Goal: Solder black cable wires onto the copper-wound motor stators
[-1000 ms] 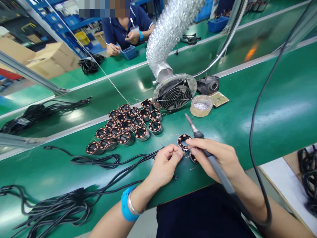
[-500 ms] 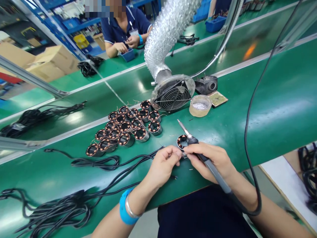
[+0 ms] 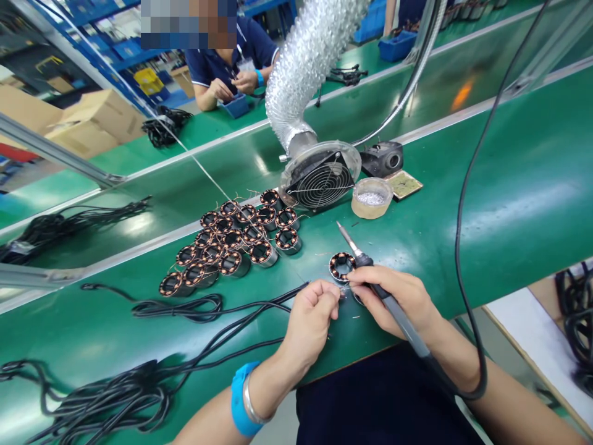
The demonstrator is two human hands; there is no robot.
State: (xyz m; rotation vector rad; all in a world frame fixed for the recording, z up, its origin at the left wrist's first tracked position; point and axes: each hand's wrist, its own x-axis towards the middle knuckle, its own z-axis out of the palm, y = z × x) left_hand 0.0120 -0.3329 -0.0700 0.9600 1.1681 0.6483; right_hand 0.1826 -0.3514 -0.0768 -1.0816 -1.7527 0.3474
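My right hand (image 3: 398,300) is closed round a soldering iron (image 3: 393,306), its metal tip pointing up and away over the bench. The thumb and fingertip of that hand also reach the near edge of a motor stator (image 3: 341,267) with copper windings, lying on the green bench. My left hand (image 3: 315,315) is closed in a pinch just left of them, on what looks like a thin wire; the fingers hide most of it. Black cables (image 3: 259,309) run along the bench to beside my left hand. Part of a second round metal piece shows under my right fingers.
Several stators (image 3: 231,238) stand grouped at the left. Behind are a fan (image 3: 324,182) with a foil duct (image 3: 296,80), a round tub (image 3: 371,198), a sponge tray (image 3: 404,184) and a black holder (image 3: 382,159). A cable bundle (image 3: 106,395) lies front left. A co-worker (image 3: 227,68) sits opposite.
My left hand has shifted slightly right and down, its fingers turning. The soldering iron has moved a little right. More of the stator shows, and the camera view has shifted slightly.
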